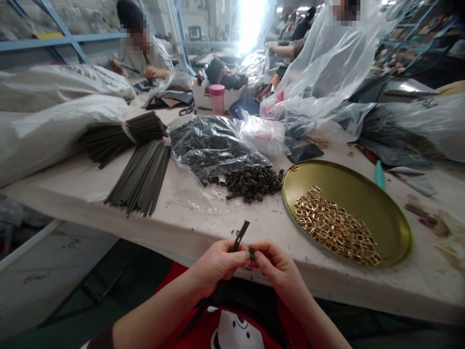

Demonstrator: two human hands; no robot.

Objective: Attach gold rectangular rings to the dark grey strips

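Note:
Close to the table's front edge, my left hand [224,261] is closed on a dark strap [240,236], whose slotted end sticks up above the fingers. Touching it on the right, my right hand [271,261] pinches a small dark loop [252,253] between thumb and forefinger. Beyond the hands lies a heap of small dark loops [254,183], spilling from a clear plastic bag [214,143]. Gold metal buckles [334,225] are piled in a round gold tray [385,218] at the right.
Dark straps [140,177] lie loose at the left, below a tied bundle [125,135]. White sacks [61,131] stand at the far left. A pink-lidded jar [217,99], a phone [305,153] and a teal tool [379,174] are farther back. Two people work across the table.

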